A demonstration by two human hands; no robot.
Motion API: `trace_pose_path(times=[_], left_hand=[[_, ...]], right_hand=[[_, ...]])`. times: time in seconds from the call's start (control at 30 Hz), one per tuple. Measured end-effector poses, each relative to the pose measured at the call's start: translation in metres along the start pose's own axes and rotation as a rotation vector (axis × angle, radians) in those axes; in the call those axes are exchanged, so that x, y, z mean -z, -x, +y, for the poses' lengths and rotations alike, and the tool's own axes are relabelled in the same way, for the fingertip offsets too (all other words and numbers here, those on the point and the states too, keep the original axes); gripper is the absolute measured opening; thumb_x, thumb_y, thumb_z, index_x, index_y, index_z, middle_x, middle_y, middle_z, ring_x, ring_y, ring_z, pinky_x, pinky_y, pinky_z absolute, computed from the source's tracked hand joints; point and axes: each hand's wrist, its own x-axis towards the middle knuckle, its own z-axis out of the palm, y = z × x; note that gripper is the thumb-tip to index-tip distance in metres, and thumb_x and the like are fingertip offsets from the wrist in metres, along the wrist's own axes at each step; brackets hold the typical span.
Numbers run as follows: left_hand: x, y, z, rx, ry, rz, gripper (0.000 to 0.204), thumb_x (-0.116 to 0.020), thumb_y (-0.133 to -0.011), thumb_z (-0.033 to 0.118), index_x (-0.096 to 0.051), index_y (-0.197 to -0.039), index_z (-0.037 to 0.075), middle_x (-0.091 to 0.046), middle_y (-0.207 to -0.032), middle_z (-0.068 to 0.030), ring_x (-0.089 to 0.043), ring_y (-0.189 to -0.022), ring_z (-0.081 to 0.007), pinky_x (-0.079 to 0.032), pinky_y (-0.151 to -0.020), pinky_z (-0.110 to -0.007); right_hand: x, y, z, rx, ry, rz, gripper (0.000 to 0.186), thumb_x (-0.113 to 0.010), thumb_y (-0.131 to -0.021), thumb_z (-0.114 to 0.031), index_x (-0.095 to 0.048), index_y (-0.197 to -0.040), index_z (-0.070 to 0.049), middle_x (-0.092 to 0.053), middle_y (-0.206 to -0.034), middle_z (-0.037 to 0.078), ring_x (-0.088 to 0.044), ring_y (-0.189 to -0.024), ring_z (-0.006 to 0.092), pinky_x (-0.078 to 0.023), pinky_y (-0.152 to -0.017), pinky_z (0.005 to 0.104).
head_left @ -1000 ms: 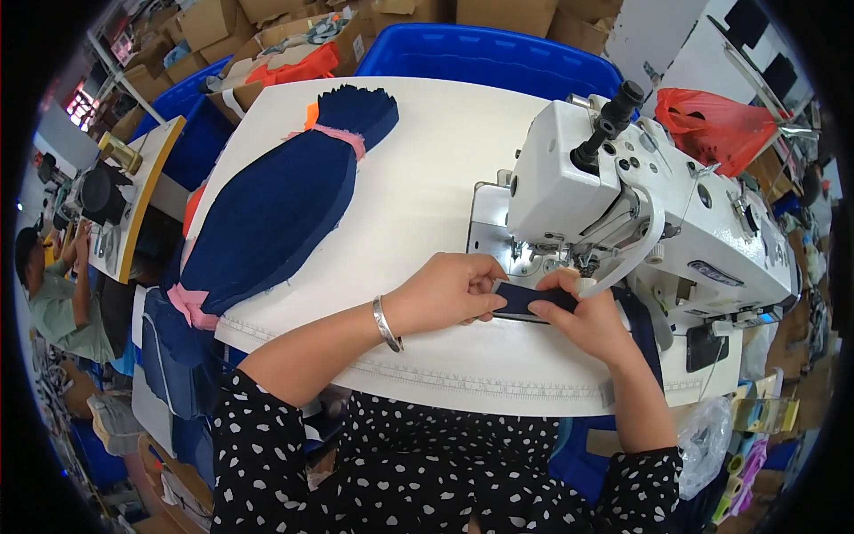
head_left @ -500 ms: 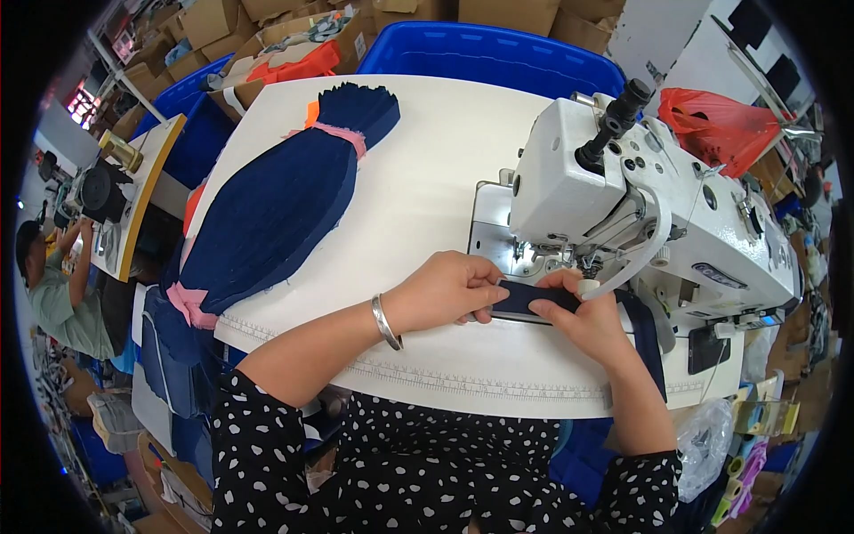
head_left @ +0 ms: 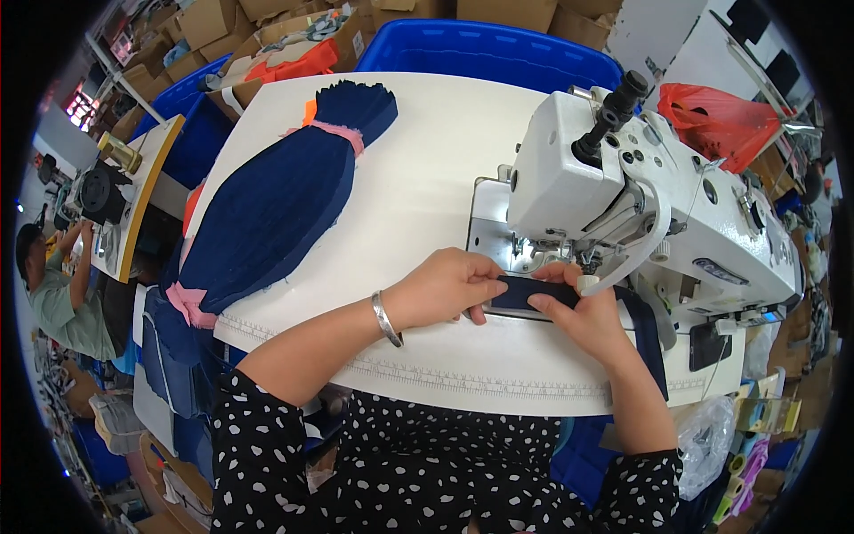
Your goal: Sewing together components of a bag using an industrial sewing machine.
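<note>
A narrow navy fabric strip (head_left: pixel 516 293) lies in front of the needle area of a white sewing machine (head_left: pixel 560 169). My left hand (head_left: pixel 440 289), with a silver bangle at the wrist, pinches the strip's left end between thumb and fingers. Farther right, my right hand (head_left: pixel 589 322) has its thumb on top of the strip and its fingers along the far edge, close beside the presser foot. Beyond that hand, the rest of the strip bends toward me and hangs down to the table's front edge. The needle tip is hidden by the fingers and machine parts.
A large navy fabric bundle (head_left: pixel 271 200), tied with pink strips, lies on the left of the white table (head_left: pixel 418 169). A printed ruler (head_left: pixel 471 385) runs along the front edge. Behind stands a blue bin (head_left: pixel 489 49). At far left, another person (head_left: pixel 67 298) works at a machine.
Both hands keep their hold on the strip with hardly any movement. The fingers of my right hand have shifted slightly on the strip. The whole view has tilted a little.
</note>
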Motion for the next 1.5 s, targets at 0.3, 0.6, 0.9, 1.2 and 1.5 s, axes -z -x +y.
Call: trace_pose_path(times=[0.3, 0.6, 0.9, 1.2, 1.5], left_hand=[[-0.016, -0.014, 0.001, -0.116, -0.095, 0.163, 0.024, -0.058, -0.095, 0.014, -0.065, -0.113, -0.001, -0.070, -0.077, -0.0051, -0.067, -0.062, -0.0107, -0.048, -0.050, -0.023], [-0.005, 0.004, -0.009, -0.523, -0.985, 0.362, 0.021, -0.059, -0.090, 0.015, -0.069, -0.108, 0.011, -0.067, -0.099, -0.0030, -0.066, -0.082, -0.0243, -0.054, -0.072, -0.035], [-0.006, 0.012, -0.027, -0.764, -1.186, 0.333, 0.026, -0.058, -0.085, 0.011, -0.067, -0.109, 0.007, -0.063, -0.114, -0.0052, -0.062, -0.087, -0.0231, -0.052, -0.078, -0.034], [0.024, 0.027, -0.023, -0.722, -0.842, 0.369, 0.027, -0.063, -0.087, 0.011, -0.068, -0.113, 0.007, -0.065, -0.120, -0.0070, -0.061, -0.100, -0.0288, -0.051, -0.088, -0.035], [0.095, 0.068, -0.041, -0.180, -1.154, 1.057, 0.022, -0.073, -0.079, 0.007, -0.065, -0.100, 0.007, -0.058, -0.097, -0.0092, -0.057, -0.096, -0.0279, -0.050, -0.082, -0.036]], right_hand=[[-0.012, -0.002, 0.007, 0.256, 0.264, 0.131, 0.020, -0.071, -0.085, -0.012, -0.068, -0.105, -0.011, -0.066, -0.086, 0.010, -0.063, -0.078, 0.0302, -0.052, -0.068, 0.0395], [-0.022, -0.001, 0.016, 0.313, 0.408, 0.165, 0.018, -0.071, -0.081, -0.007, -0.073, -0.098, -0.014, -0.068, -0.091, 0.005, -0.062, -0.081, 0.0278, -0.052, -0.073, 0.0407], [-0.028, -0.008, 0.008, 0.648, 0.579, 0.148, 0.033, -0.066, -0.071, 0.001, -0.072, -0.103, -0.009, -0.070, -0.111, 0.004, -0.066, -0.096, 0.0240, -0.057, -0.076, 0.0345], [-0.027, 0.008, 0.002, 0.645, 0.728, 0.151, 0.031, -0.064, -0.076, -0.006, -0.071, -0.106, -0.008, -0.068, -0.116, 0.004, -0.065, -0.101, 0.0191, -0.043, -0.099, 0.0453], [-0.029, 0.004, 0.002, 0.645, 0.663, 0.182, 0.031, -0.065, -0.075, -0.003, -0.072, -0.105, -0.007, -0.067, -0.109, 0.004, -0.065, -0.097, 0.0195, -0.044, -0.098, 0.0428]])
